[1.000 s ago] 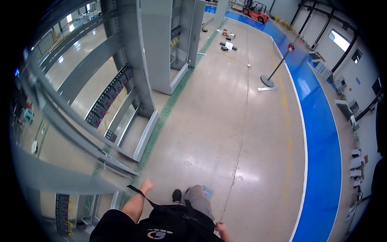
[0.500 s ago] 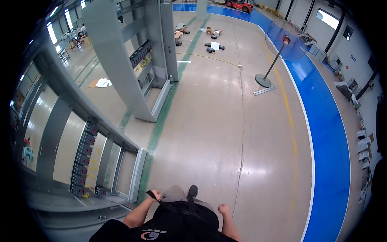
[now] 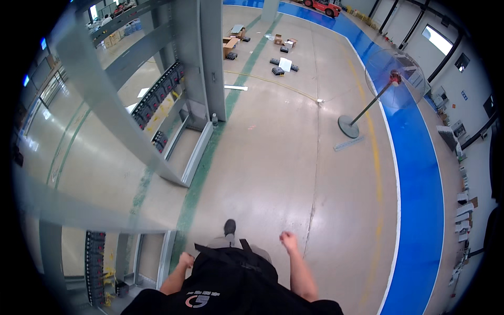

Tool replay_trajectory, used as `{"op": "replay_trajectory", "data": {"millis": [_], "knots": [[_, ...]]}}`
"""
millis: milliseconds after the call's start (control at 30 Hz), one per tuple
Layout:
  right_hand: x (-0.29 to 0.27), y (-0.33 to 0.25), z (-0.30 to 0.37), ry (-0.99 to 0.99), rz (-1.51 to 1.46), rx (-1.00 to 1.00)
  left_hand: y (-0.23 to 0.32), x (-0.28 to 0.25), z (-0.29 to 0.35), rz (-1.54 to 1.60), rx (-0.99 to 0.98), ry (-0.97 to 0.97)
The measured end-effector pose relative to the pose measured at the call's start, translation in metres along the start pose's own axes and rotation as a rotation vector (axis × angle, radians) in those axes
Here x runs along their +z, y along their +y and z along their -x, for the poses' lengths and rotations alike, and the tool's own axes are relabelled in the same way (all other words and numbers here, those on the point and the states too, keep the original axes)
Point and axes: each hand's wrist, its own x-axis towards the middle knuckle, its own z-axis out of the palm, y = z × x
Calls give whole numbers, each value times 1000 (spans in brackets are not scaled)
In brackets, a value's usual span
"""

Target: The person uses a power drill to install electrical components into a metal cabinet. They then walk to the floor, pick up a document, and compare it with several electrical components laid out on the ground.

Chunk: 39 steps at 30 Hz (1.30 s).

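My left hand (image 3: 186, 260) hangs at my left side with its fingers curled in, apart from the black strap (image 3: 206, 249) that sticks out at my waist. Nothing shows in it. On the other side, my right hand (image 3: 288, 241) swings forward over the floor, loosely closed, and it too appears to hold nothing. Closest to my left hand is the pale frame of a grey metal cabinet (image 3: 167, 258). A column of black breakers (image 3: 95, 268) with yellow wires is mounted inside it. My dark shoe (image 3: 229, 227) is stepping ahead.
Ahead on the left stands another open cabinet (image 3: 212, 68) holding a breaker row (image 3: 159, 94), with a bottle (image 3: 214, 119) at its foot. Boxes (image 3: 229, 46) lie farther off. A stand fan (image 3: 348, 126), a metal strip (image 3: 349, 143) and a yellow cable (image 3: 273, 82) are on the floor.
I have walked forward: the near cabinet has slid back and the far cabinet and fan are closer. My left hand has left the black strap; my right hand has swung forward.
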Motion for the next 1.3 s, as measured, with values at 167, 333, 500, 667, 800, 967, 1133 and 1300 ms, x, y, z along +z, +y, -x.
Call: {"op": "replay_trajectory", "data": {"millis": [167, 333, 500, 667, 800, 967, 1133, 1300], "knots": [[-4, 29, -24, -33, -66, 320, 175, -108, -172, -247, 336, 212], [-11, 86, -71, -24, -47, 659, 444, -200, -235, 72, 632, 366], [-27, -25, -229, -154, -43, 453, 551, -234, -304, 302, 340, 360], [-44, -203, -475, -154, 31, 276, 589, -225, -349, -106, 256, 217], [-75, -373, -655, -38, 95, -105, 613, -200, -374, -131, 215, 120], [-85, -562, -764, -17, -228, -200, 629, -175, -463, -5, 70, -57], [-106, -534, -856, -8, 41, -70, 760, -218, -578, 43, 252, -68], [-138, -495, -849, 15, -112, 394, 1010, -361, -652, -310, 266, 74]]}}
